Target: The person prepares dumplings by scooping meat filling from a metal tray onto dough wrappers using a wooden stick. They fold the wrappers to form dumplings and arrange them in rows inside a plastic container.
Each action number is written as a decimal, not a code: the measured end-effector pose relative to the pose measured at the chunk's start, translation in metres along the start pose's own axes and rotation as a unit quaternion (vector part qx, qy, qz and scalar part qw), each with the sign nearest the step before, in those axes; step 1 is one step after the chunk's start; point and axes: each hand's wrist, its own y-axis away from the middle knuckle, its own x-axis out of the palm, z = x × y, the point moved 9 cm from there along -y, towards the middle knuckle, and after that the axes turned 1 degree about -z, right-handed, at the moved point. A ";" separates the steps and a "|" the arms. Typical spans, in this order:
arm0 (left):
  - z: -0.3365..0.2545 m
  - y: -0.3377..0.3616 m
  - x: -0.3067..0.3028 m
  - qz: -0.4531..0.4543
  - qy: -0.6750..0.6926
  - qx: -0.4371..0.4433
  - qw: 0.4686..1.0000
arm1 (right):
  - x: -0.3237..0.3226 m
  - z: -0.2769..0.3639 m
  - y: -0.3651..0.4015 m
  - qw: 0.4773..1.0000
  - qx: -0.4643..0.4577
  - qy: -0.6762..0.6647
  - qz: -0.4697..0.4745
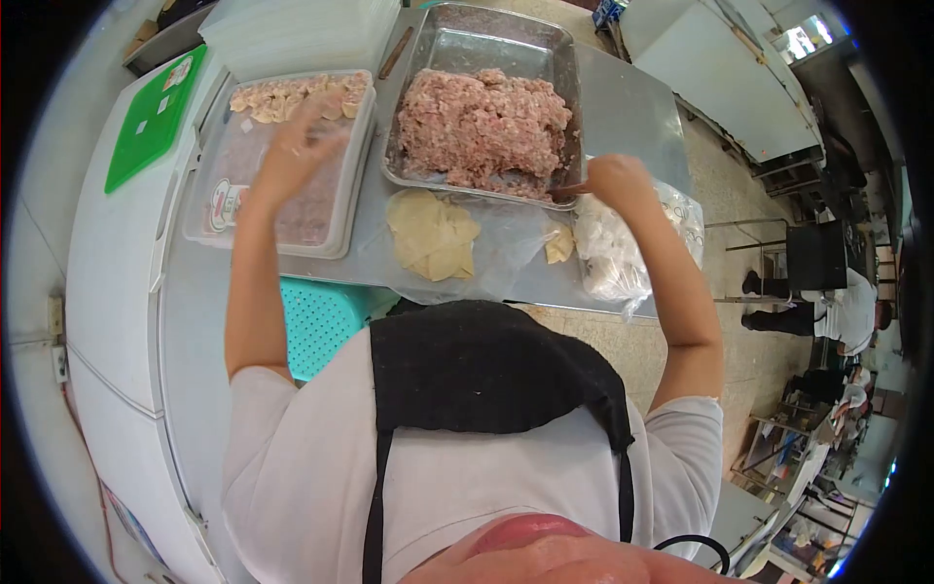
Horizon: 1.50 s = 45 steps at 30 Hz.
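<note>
My left hand (300, 154), blurred by motion, is over a clear plastic container (342, 219), its fingers apart near a row of small filled dumplings (268, 101) along the far edge. My right hand (619, 181) is closed around a brown flat stick (572, 190), whose end reaches into the near right corner of a metal tray (491, 47). A large mound of ground meat (484, 127) fills much of that tray. In front of it, round pale dough wrappers (431, 234) lie overlapping on clear plastic. A smaller wrapper piece (558, 243) sits to their right.
A plastic bag with white contents (615, 248) lies by my right forearm. Stacked clear containers (292, 34) stand at the back left, and a green board (156, 119) rests on a white freezer. Below the table is a turquoise basket (319, 326). Another person (844, 310) stands far right.
</note>
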 end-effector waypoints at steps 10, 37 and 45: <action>0.004 0.082 0.183 0.057 -0.129 -0.052 0.989 | 0.006 0.063 0.023 0.984 -0.102 -0.115 -0.094; -0.065 0.064 0.179 0.037 -0.006 0.010 0.999 | 0.032 0.079 -0.046 0.976 -0.073 -0.203 -0.024; -0.010 0.058 0.176 0.107 0.720 -0.249 0.639 | 0.016 0.068 -0.026 0.833 0.000 -0.548 -0.077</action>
